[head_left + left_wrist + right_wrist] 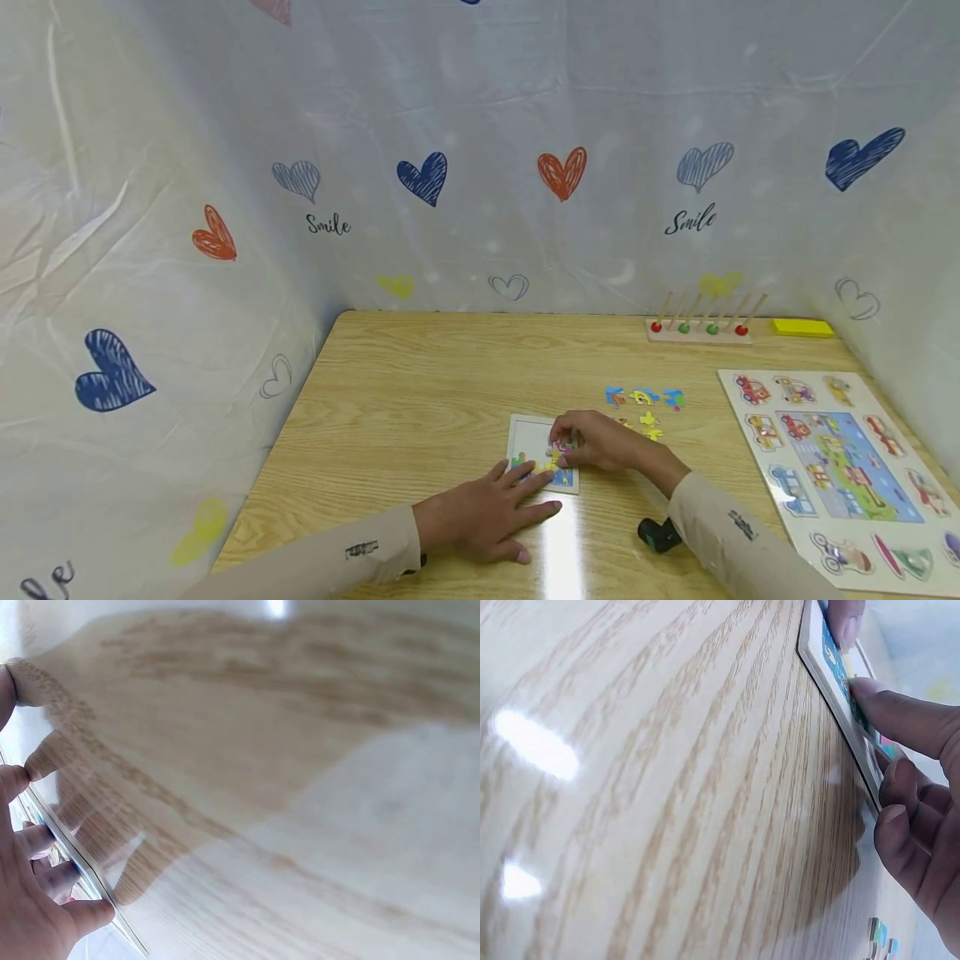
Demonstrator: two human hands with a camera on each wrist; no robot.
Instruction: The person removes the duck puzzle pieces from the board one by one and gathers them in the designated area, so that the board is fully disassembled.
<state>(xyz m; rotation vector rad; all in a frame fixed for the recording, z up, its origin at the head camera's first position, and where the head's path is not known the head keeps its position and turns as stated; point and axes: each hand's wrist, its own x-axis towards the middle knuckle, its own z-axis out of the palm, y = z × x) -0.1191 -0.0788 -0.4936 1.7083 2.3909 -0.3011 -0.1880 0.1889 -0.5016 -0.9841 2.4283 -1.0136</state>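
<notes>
Little puzzle tray (534, 433) on the surface (397, 392)
Left hand (491, 512) is spread over its near edge, right hand (600, 440) kinda pinching a piece (562, 447).

Right hand (939, 862) at right edge, thumb (904, 716) against puzzle board (821, 671), upper right; loose pieces (875, 931) lower right; tabletop (667, 750) glare left.

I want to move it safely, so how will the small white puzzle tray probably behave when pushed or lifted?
The tray should be stiff and light, being a thin flat board. It may slide easily on the glossy table. If tilted, its pieces might shift, as they fill it only partly.
</notes>
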